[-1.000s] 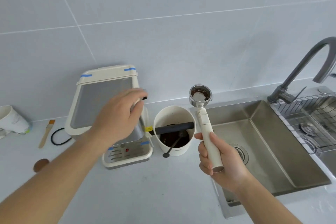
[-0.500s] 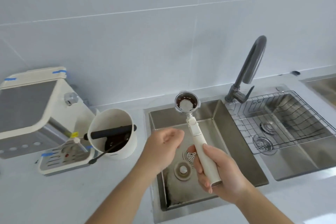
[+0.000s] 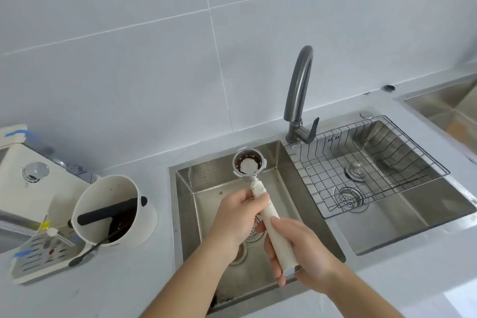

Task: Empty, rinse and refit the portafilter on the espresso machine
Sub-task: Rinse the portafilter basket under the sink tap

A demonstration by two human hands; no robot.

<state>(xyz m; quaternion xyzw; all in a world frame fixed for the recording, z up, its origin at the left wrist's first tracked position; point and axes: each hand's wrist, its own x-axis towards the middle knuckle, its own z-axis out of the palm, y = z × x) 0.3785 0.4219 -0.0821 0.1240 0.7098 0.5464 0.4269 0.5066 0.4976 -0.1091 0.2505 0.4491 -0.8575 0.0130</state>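
left hand (image 3: 236,217) now on portafilter (image 3: 268,217) neck | right hand (image 3: 302,253) grips handle | over sink (image 3: 316,217)

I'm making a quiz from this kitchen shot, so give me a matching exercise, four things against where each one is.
Things:
1. portafilter
2. wire basket
3. knock box
4. tap

Places:
A. in the right sink basin
B. on the counter beside the espresso machine
C. held by both hands over the left basin
D. behind the sinks, between the basins

Pairs: 1-C, 2-A, 3-B, 4-D
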